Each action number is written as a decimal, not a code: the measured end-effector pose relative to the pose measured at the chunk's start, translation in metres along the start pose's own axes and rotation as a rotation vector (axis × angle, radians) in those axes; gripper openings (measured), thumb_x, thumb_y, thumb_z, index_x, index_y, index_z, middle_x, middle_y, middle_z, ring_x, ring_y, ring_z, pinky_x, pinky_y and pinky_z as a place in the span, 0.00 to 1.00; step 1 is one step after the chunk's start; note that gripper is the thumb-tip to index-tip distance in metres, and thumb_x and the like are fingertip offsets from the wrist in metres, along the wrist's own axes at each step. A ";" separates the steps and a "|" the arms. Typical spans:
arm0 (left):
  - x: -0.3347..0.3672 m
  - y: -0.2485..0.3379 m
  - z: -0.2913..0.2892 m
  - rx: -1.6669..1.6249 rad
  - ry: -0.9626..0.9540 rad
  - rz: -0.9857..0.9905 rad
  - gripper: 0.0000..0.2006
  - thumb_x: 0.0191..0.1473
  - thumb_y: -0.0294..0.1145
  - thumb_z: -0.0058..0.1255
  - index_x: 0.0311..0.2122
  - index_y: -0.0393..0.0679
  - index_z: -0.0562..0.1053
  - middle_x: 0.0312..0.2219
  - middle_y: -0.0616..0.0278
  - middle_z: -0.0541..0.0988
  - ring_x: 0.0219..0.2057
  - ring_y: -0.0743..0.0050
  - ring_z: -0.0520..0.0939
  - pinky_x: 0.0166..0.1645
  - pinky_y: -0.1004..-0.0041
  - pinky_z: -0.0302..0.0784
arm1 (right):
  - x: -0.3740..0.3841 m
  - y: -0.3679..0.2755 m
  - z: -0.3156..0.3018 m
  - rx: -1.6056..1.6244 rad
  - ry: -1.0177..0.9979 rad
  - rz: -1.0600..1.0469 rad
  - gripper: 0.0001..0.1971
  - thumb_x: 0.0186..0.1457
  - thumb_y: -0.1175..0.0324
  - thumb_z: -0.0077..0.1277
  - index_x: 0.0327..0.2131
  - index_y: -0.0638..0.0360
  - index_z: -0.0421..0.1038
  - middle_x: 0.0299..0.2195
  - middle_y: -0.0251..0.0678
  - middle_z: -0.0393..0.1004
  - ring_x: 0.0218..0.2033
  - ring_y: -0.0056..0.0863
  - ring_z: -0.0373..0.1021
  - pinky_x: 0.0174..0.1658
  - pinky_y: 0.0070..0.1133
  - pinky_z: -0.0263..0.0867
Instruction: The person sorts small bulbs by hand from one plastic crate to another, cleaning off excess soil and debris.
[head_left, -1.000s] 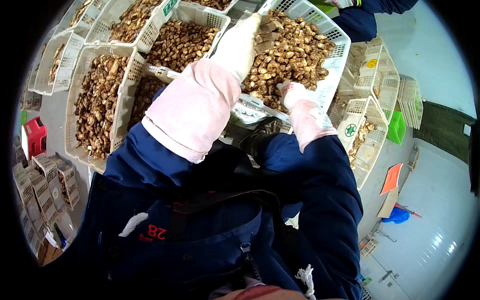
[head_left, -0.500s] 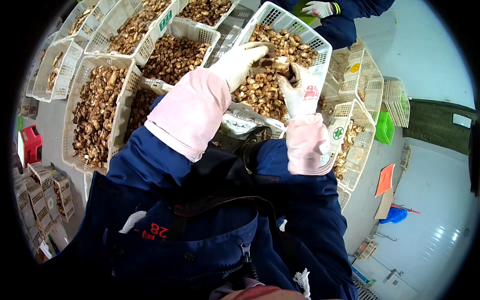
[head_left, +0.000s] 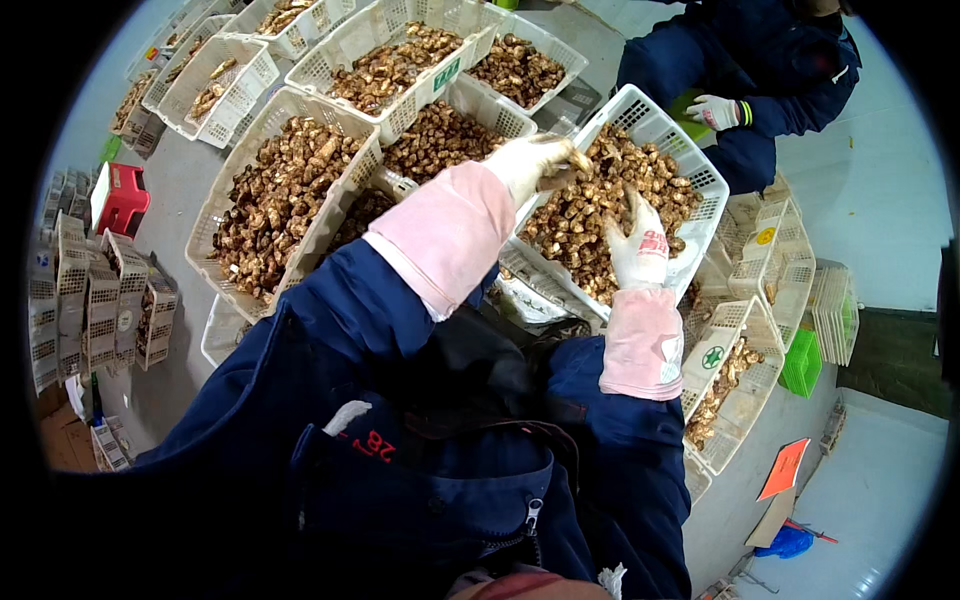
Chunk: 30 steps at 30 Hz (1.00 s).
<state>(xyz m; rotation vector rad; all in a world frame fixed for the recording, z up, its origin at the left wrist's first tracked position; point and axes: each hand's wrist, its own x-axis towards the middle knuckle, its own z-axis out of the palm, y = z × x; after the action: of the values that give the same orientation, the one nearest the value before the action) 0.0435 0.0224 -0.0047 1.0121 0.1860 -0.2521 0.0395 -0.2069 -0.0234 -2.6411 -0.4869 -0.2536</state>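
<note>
Closest to me, the gloved right hand (head_left: 640, 250) has thumb and fingers parted over the knobbly brown mushrooms (head_left: 660, 195) heaped in a white perforated crate (head_left: 706, 180). Beyond it, the gloved left hand (head_left: 525, 168) has drawn away to that crate's left rim, fingers curled; I can't tell whether it pinches one. Half a second ago both met over the heap, so their joint handling seems finished. Farther off, a co-worker's gloved hand (head_left: 715, 112) hangs beside a navy-clad leg (head_left: 745, 165).

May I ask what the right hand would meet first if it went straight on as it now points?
Probably the brown lumps heaped in the white crate just beyond the right hand, though depth is hard to judge.
</note>
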 end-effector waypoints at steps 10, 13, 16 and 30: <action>0.023 0.078 -0.040 -0.665 0.443 0.226 0.15 0.65 0.39 0.36 0.49 0.39 0.62 0.43 0.48 0.70 0.43 0.55 0.76 0.48 0.59 0.78 | -0.005 0.027 0.007 -0.038 -0.441 0.190 0.25 0.54 0.56 0.50 0.56 0.48 0.65 0.49 0.42 0.71 0.51 0.39 0.68 0.53 0.30 0.64; 0.023 0.038 -0.024 -0.715 0.263 0.245 0.14 0.65 0.38 0.37 0.48 0.39 0.63 0.45 0.47 0.71 0.45 0.49 0.75 0.48 0.57 0.75 | -0.011 0.040 0.028 -0.164 -0.437 0.149 0.27 0.52 0.52 0.50 0.55 0.50 0.66 0.49 0.45 0.72 0.51 0.42 0.68 0.55 0.31 0.63; 0.031 -0.009 -0.013 -0.619 0.227 0.118 0.15 0.65 0.37 0.36 0.50 0.38 0.62 0.45 0.46 0.71 0.49 0.48 0.74 0.51 0.59 0.73 | -0.013 0.043 0.030 -0.212 -0.671 0.331 0.28 0.51 0.53 0.50 0.57 0.46 0.65 0.51 0.45 0.71 0.54 0.40 0.67 0.56 0.31 0.62; 0.016 0.019 0.019 -0.485 0.083 0.038 0.10 0.63 0.37 0.40 0.43 0.43 0.70 0.34 0.60 0.76 0.36 0.69 0.76 0.42 0.72 0.71 | 0.022 0.032 0.094 -0.548 -1.024 0.408 0.29 0.56 0.47 0.41 0.58 0.48 0.63 0.53 0.42 0.70 0.52 0.38 0.69 0.54 0.32 0.65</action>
<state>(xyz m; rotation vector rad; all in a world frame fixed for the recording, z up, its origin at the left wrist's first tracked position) 0.0653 0.0139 0.0161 0.5439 0.2869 -0.1203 0.0814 -0.1847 -0.1136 -3.1429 -0.1479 1.3097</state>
